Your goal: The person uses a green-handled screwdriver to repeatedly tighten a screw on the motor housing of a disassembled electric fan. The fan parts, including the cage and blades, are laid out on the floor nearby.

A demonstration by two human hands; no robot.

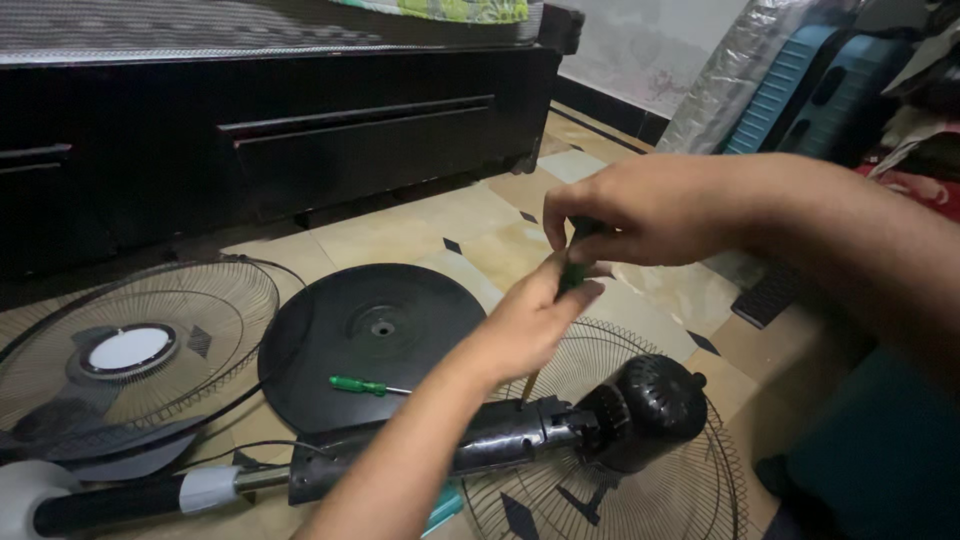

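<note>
Both hands grip a green-handled screwdriver (575, 262) held upright above the fan motor (645, 410): the right hand (640, 210) is closed on the handle top, the left hand (530, 320) pinches lower. Its shaft reaches down to the fan neck (500, 440). A second screwdriver (362, 385) lies on the round base (370, 335), left of the motor.

Both hands, left (530, 325) and right (640, 210), grip a green-handled screwdriver (574, 262) upright above the black fan motor housing (645, 410); another green screwdriver (362, 385) lies left of it.
</note>
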